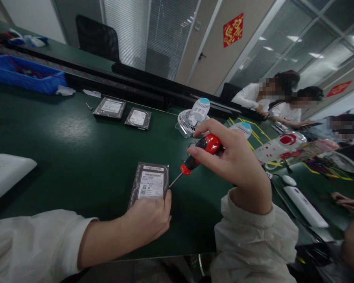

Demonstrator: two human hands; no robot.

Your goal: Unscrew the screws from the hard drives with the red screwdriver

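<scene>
A hard drive (pixel 149 182) lies label-up on the green table (pixel 61 157) in front of me. My left hand (pixel 149 218) is closed on its near edge, thumb by the near right corner. My right hand (pixel 234 159) is wrapped round the red and black handle of a screwdriver (pixel 199 153). The screwdriver's thin shaft slants down and left, with its tip at the drive's right edge, close to my left thumb.
Two more hard drives (pixel 109 107) (pixel 138 118) lie farther back. A small white fan (pixel 191 118) stands behind the screwdriver. A blue bin (pixel 20 74) sits far left, a white device (pixel 6 173) near left. People sit at the right, with a white remote-like object (pixel 305 206) there.
</scene>
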